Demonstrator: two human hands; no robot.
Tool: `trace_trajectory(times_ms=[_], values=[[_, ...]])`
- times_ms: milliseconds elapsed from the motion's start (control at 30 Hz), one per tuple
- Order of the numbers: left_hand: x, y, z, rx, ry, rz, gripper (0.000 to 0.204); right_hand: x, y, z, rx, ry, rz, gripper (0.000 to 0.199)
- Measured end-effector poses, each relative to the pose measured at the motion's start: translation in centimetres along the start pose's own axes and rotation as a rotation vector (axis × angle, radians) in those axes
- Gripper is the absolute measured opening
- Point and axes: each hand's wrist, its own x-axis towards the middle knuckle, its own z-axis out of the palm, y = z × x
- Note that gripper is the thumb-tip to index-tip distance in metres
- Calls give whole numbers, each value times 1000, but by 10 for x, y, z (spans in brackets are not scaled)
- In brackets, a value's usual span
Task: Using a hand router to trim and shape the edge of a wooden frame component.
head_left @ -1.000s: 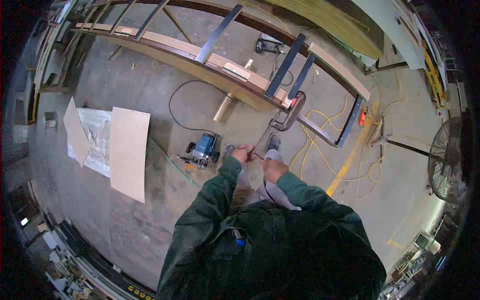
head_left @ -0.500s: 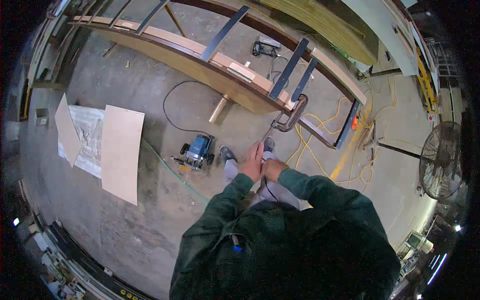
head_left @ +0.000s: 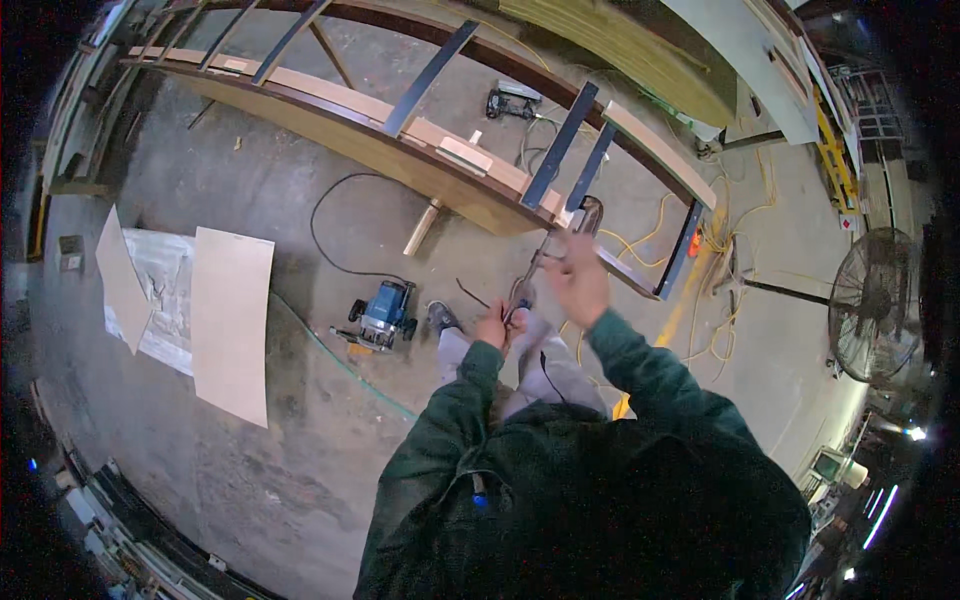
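My left hand [head_left: 492,326] is closed in front of my legs. A thin dark cord-like piece [head_left: 472,292] sticks out of it toward the far left; its exact kind I cannot make out. Farther forward and to the right, my right hand [head_left: 583,282] is raised with its fingers apart, somewhat blurred. It is beside the screw end of a C-clamp [head_left: 592,213], partly covering it. The clamp sits at the near right end of a long wooden frame [head_left: 480,205] with dark crosspieces. Whether the right fingers touch the clamp cannot be told.
A blue router [head_left: 385,312] with a black cord stands on the floor left of my feet. Brown sheets, one a long panel [head_left: 235,320], lie farther left. Yellow cables [head_left: 715,250] tangle at the right near a black fan [head_left: 875,305]. A green hose [head_left: 340,345] crosses the floor.
My hands were together before my legs; now they are apart. The right hand has moved forward and right toward the clamp. The left has shifted slightly left, and the cord-like piece shows beside it.
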Motion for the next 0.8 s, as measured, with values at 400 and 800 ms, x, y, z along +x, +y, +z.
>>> trace_trajectory(times_ms=[400,800], values=[[0,28,-13,-262,-35,-684,30,43,109,-5,647,-23,720,21],[-100,96,27,176,-522,-450,32,-99,38,-96,1137,447,700,30]])
